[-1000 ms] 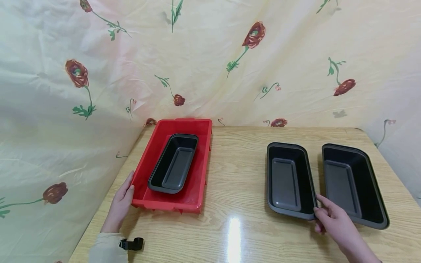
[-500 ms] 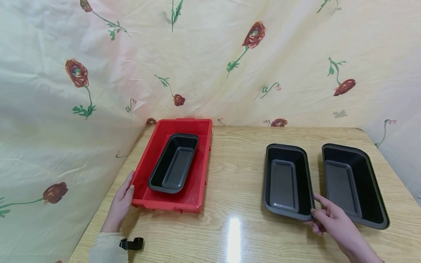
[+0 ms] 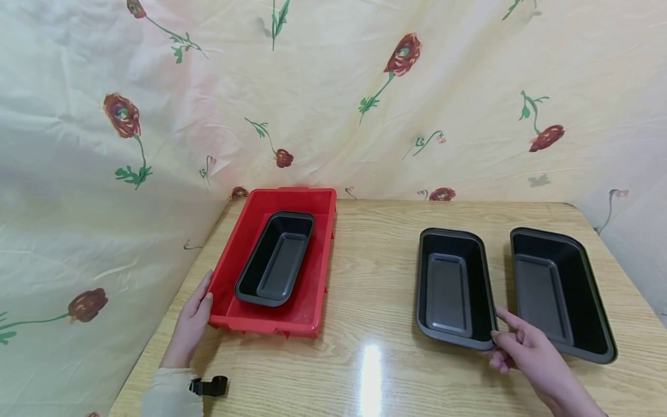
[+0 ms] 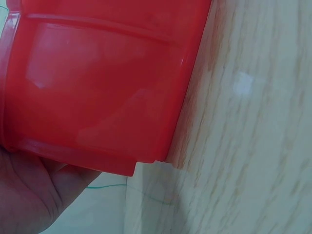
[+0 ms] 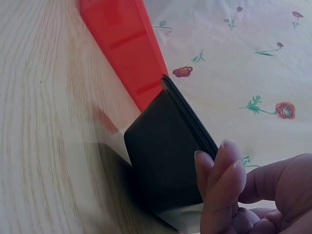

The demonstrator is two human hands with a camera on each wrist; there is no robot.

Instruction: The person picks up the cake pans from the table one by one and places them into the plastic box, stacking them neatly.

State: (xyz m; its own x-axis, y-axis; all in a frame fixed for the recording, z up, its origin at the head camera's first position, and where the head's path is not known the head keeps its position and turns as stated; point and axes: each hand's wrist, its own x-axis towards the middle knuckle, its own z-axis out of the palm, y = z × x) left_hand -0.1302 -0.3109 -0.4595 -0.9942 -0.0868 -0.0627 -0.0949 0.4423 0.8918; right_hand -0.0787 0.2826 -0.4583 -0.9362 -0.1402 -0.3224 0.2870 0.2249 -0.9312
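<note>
My left hand [image 3: 191, 321] rests against the outer left side of a red plastic tray [image 3: 324, 278], near its front corner, fingers lying straight along the wall. In the left wrist view part of the palm shows just outside the tray wall [image 4: 92, 92]. Inside the tray lies a dark loaf pan [image 3: 281, 263], slightly slanted. My right hand [image 3: 528, 350] pinches the near right corner of a second loaf pan [image 3: 449, 292] between thumb and fingers. In the right wrist view this pan [image 5: 163, 146] appears from its outer side, with a shadow on the table beneath it.
A third dark loaf pan [image 3: 544, 289] sits to the right, close beside my right hand. All of this is on a wood-grain table [image 3: 375, 260]. A flower-printed cloth [image 3: 333, 87] hangs along the back and sides. A black strap [image 3: 208, 386] is around my left wrist.
The pan in my right hand has shifted slightly left, the hand moving with it, mostly in the first half second. My left hand and the tray stay as they were.
</note>
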